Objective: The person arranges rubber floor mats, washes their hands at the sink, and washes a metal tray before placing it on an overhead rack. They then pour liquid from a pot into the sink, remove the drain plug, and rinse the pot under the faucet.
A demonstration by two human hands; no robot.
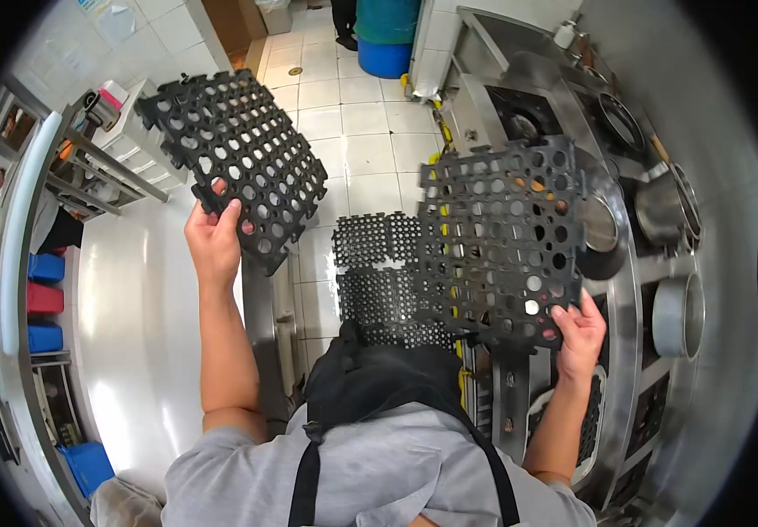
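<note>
My left hand [213, 239] grips the near edge of a black perforated rubber floor mat [238, 158], holding it up above the steel counter on the left. My right hand [579, 329] holds the lower right corner of a second black perforated mat [502, 237], raised in front of the stove side. More black mat tiles [379, 272] lie on the tiled floor between the two held mats.
A steel worktable [133, 307] runs along my left, with blue and red bins [43, 299] beside it. On my right stands a steel cooking range [633, 290] with pots [679, 312] and burners. A blue barrel [386, 39] stands far down the tiled aisle.
</note>
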